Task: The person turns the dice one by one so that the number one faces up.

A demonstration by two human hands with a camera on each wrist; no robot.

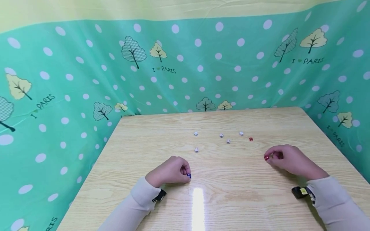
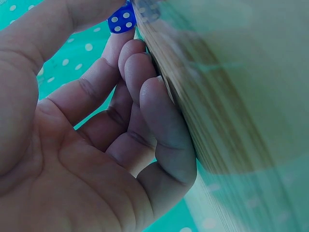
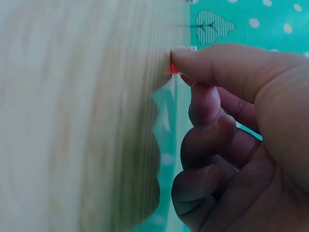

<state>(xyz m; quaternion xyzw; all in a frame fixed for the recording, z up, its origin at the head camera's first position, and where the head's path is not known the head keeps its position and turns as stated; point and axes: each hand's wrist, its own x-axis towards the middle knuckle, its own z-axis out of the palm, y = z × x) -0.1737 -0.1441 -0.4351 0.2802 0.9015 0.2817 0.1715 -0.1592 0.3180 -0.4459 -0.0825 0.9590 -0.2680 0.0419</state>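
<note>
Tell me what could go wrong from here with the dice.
The blue die is small and pinched at its sides by the left hand, so it might slip out. If the right hand pushes forward and inward, it could knock the loose red die. Likewise, the left hand might bump the nearest white die if it reaches forward.

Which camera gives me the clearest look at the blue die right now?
The left wrist view: the blue die appears largest there, and a face with four white pips is readable. The head view shows it only small, pinched at the fingertips of the left hand. The right wrist view doesn't show it.
</note>
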